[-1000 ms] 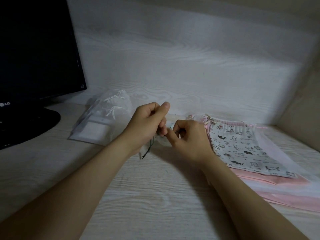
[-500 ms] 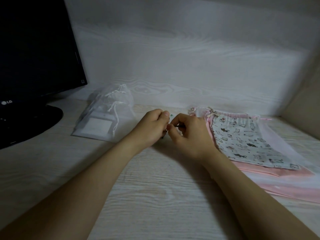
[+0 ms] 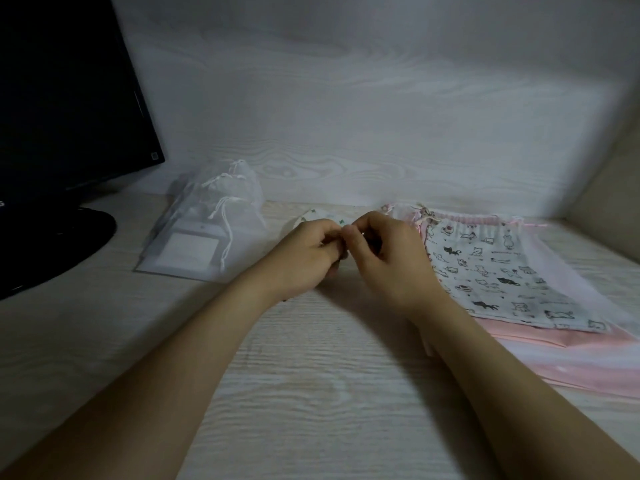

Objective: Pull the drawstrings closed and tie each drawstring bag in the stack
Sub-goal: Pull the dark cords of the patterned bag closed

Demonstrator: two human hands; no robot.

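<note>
Head view, left to right: the left hand (image 3: 308,252) and right hand (image 3: 384,258) meet fingertip to fingertip, both pinched on the cords of a small white bag (image 3: 320,216), which lies mostly hidden just behind the knuckles. If either pinch loosens, I judge the half-made knot could slip open. The stack (image 3: 491,271) of untied bags lies just right of the right hand.

**Hands, pose at this moment**

Left hand (image 3: 308,258) and right hand (image 3: 388,265) meet at centre, fingertips touching, fingers curled into pinches (what they pinch is mostly hidden). Both forearms bare, converging from the lower corners.
</note>
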